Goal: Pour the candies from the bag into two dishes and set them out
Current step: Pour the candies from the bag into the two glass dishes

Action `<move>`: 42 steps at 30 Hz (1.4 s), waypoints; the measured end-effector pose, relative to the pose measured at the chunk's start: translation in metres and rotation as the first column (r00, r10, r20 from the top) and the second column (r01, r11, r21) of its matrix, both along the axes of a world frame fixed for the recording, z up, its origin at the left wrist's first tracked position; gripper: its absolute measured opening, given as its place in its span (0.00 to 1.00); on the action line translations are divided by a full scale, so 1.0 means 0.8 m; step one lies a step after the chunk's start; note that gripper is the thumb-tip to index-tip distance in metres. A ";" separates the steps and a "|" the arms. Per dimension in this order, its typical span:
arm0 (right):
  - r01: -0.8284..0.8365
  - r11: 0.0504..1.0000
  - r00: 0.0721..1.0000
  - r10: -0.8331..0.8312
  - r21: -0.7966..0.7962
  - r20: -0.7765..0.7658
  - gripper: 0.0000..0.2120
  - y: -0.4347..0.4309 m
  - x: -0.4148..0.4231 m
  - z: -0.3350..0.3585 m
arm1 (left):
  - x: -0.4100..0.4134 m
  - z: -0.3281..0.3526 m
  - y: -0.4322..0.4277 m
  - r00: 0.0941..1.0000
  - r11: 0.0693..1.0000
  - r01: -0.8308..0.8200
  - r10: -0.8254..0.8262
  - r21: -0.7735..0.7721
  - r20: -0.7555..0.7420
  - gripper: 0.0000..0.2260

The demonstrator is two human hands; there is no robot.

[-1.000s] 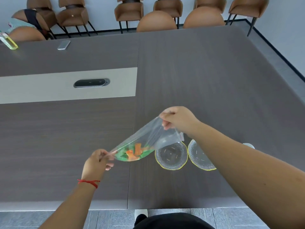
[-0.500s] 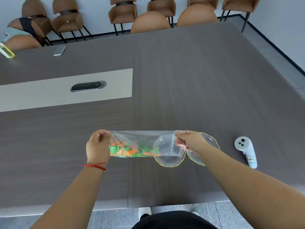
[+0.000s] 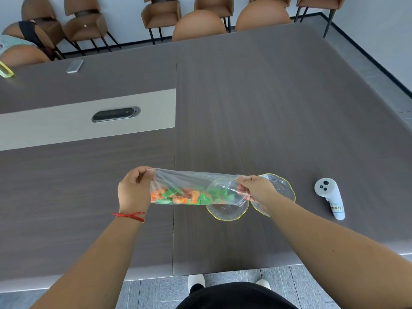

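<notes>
A clear plastic bag (image 3: 191, 179) hangs level above the table, stretched between both hands. Orange and green candies (image 3: 185, 195) lie spread along its lower fold. My left hand (image 3: 134, 190) pinches the bag's left end; my right hand (image 3: 256, 190) pinches its right end. Two clear glass dishes with yellow rims stand side by side on the table under the right end: the left dish (image 3: 227, 211) shows partly through the bag, and the right dish (image 3: 282, 186) is partly hidden by my right hand and wrist. Both dishes look empty.
A white hand controller (image 3: 330, 197) lies on the dark table (image 3: 267, 108) right of the dishes. A phone (image 3: 75, 66) and a yellow-edged clear object (image 3: 5, 71) lie far back left. A flush socket panel (image 3: 116, 114) sits mid-table. Brown chairs (image 3: 160, 14) line the far side.
The bag went from tilted, right end high, to level between both hands, and the candies spread from the left corner along its length. The view shifted, bringing the controller into sight.
</notes>
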State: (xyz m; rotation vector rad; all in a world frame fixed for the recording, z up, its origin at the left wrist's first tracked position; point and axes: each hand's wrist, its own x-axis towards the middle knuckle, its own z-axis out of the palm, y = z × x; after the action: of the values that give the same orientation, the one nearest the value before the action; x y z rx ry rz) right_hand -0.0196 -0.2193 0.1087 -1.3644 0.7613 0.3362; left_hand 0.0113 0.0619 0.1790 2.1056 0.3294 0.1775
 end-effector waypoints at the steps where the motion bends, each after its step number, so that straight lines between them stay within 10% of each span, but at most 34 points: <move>1: 0.004 1.000 1.000 -0.004 -0.008 -0.001 0.04 -0.001 0.000 -0.002 | -0.001 0.002 -0.001 1.000 1.000 0.009 -0.009 0.003 0.009 0.05; 42: -0.101 0.963 0.989 0.123 -0.249 0.076 0.11 0.002 0.020 -0.022 | 0.001 0.026 0.007 0.997 1.000 -0.010 0.012 -0.028 0.077 0.04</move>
State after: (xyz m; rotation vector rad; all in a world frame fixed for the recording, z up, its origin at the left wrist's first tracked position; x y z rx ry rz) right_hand -0.0033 -0.2177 0.0915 -1.6493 0.6665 0.2728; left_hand 0.0119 0.0672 0.2002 2.0643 0.2959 0.2589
